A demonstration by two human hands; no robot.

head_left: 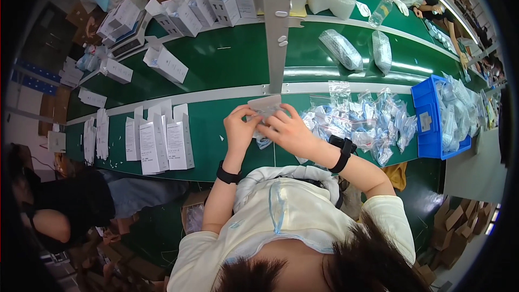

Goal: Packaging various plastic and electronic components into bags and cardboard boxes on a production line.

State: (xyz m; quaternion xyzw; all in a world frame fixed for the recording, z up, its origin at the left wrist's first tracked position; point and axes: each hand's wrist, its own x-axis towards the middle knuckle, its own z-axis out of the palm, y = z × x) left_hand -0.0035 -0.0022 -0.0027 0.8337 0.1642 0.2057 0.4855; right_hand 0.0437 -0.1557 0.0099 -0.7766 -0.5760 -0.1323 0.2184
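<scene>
Between my two hands, over the front of the green table, is a white carton [264,100], its pale flap showing past my fingertips. Something clear and shiny like a plastic bag shows at its opening, mostly hidden by my fingers. My left hand [238,127] pinches the left side of the carton. My right hand [289,131] has bent fingers closed at the right side, on the carton and the clear plastic. Just right of my hands lies a heap of clear bags [362,121] with blue and white contents.
Several tall white cartons [153,146] stand on the left, beside flat folded cartons [102,132]. A blue bin [430,121] of bagged items sits at the right. Beyond a metal post [274,32] lie two bubble-wrapped packs [340,50]. Other people work at the far side and left.
</scene>
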